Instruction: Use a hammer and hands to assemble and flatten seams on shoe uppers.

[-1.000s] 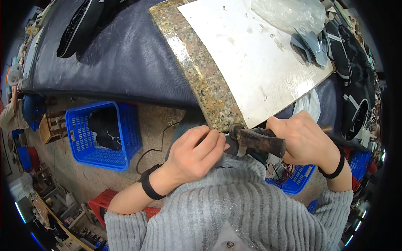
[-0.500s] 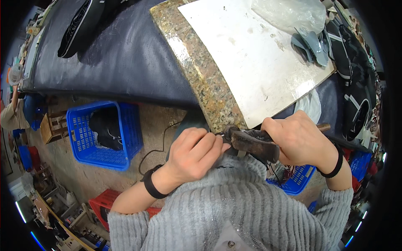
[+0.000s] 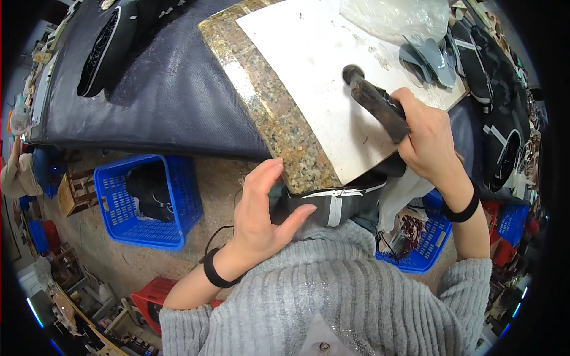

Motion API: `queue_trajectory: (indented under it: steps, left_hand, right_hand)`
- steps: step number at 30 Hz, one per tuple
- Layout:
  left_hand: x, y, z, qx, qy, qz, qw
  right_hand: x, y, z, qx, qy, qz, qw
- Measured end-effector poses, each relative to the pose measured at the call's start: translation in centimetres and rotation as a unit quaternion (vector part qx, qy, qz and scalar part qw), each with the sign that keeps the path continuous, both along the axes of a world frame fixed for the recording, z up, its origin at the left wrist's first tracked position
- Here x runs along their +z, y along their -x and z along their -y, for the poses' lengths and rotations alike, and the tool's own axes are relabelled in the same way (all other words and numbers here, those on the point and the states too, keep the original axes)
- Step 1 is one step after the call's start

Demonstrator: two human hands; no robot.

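Note:
In my right hand is a hammer, its dark curved head raised over a white board. The fingers wrap round its handle, mostly hidden by the hand. My left hand is open beside the near corner of a speckled stone slab, thumb and fingers apart. A black fabric piece with white tape, which looks like a shoe upper, sits against the slab's near end, just right of my left thumb. Part of it is hidden below the slab.
The slab and board lie on a dark padded bench. Grey cut pieces and a clear plastic bag rest on the board's far right. Black shoe uppers lie at right, another dark shoe at far left. Blue baskets stand below.
My right hand has lifted the hammer up and away over the board. My left hand has opened and drawn back to the left. The black piece with white tape now shows at the slab's end.

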State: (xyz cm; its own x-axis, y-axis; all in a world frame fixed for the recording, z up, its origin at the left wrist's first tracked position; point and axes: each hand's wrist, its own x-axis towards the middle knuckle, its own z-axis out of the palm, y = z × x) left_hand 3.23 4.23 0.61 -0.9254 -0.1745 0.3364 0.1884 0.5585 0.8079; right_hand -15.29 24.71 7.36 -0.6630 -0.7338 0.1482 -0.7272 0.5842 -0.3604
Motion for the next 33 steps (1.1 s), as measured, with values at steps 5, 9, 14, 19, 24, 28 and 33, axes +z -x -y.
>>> queue_trajectory:
  steps: [5, 9, 14, 19, 24, 28, 33]
  left_hand:
    - [0.6, 0.2, -0.2, 0.004, 0.0, -0.003, 1.0]
    - [0.6, -0.3, -0.3, -0.035, -0.077, 0.104, 0.991]
    - [1.9, -1.3, 0.3, -0.1, -0.259, 0.217, 0.936]
    - [5.1, -2.5, 3.1, -0.135, -0.434, 0.233, 0.86]
    - [10.6, -1.7, 7.2, -0.294, -0.197, 0.167, 0.92]
    - [15.7, -0.5, 8.5, -0.275, -0.213, -0.163, 0.923]
    - [15.7, 3.2, 6.6, 0.088, 0.202, -0.142, 0.965]
  right_hand:
    - [-2.2, 1.2, 0.5, -0.019, -0.025, -0.146, 0.989]
    - [-1.4, -0.4, 2.0, 0.083, 0.093, -0.101, 0.987]
    - [0.3, -5.7, 2.7, 0.237, 0.061, 0.295, 0.924]
    - [2.3, -7.2, 2.8, 0.223, 0.057, 0.498, 0.836]
    - [5.8, -5.5, 6.0, 0.361, 0.188, 0.376, 0.833]
    - [8.9, -5.2, 10.0, 0.369, 0.495, 0.011, 0.787]
    - [6.6, -3.3, 8.2, 0.125, 0.414, 0.298, 0.851]
